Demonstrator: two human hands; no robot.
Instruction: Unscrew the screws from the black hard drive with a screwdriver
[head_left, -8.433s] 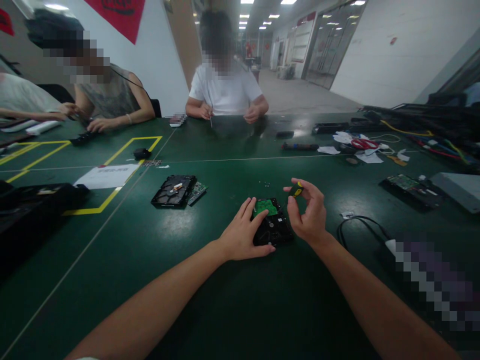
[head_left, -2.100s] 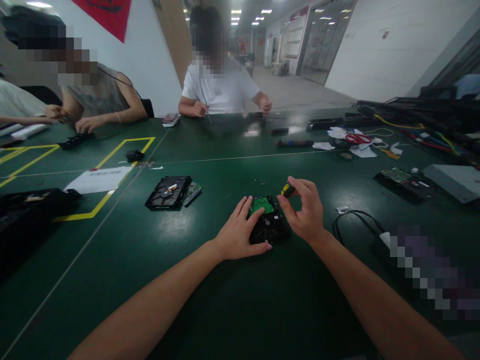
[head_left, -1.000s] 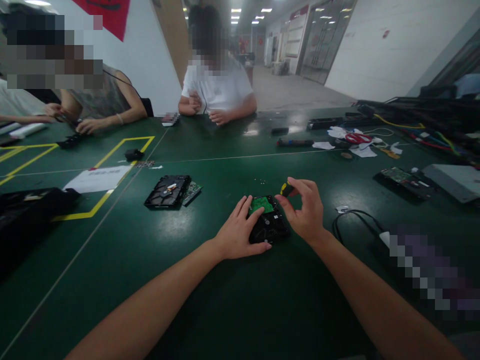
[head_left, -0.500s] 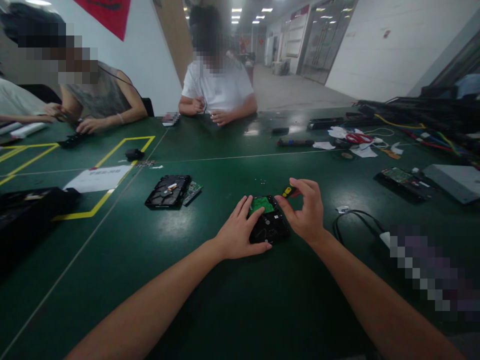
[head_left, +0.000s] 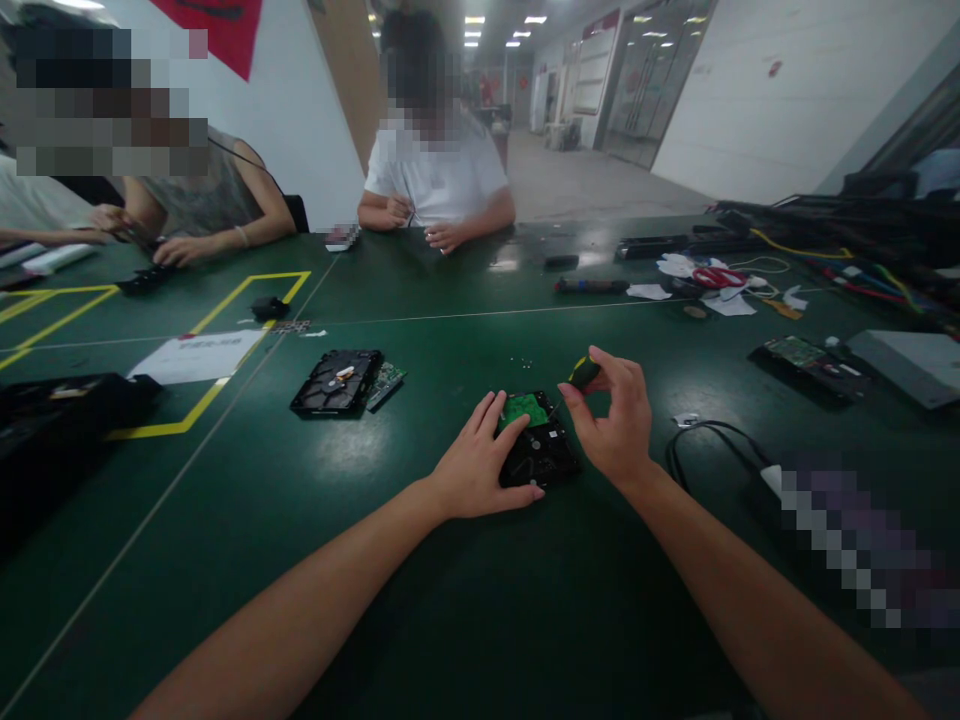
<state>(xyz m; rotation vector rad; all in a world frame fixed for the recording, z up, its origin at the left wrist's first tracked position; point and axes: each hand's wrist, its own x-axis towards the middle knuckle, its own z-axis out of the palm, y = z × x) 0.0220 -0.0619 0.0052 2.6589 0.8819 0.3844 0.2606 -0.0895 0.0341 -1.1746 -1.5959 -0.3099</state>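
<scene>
A black hard drive with a green circuit board lies on the table before me. My left hand holds it from the left, fingers spread across it and thumb along its near edge. Between the thumb and fingers of my right hand is a small yellow and dark screwdriver. Its thin shaft slants down to the right edge of the circuit board; the tip is too small to make out. Several tiny screws lie just beyond the drive.
Left of the drive lie another hard drive and a loose circuit board. To the right are a black cable, a drive with its board up and a grey box. Cables heap at the far right. Co-workers sit across the table.
The screwdriver has turned in my right fingers, showing more dark handle, and leans differently. My right hand has shifted slightly right. The left hand and the drive stay put.
</scene>
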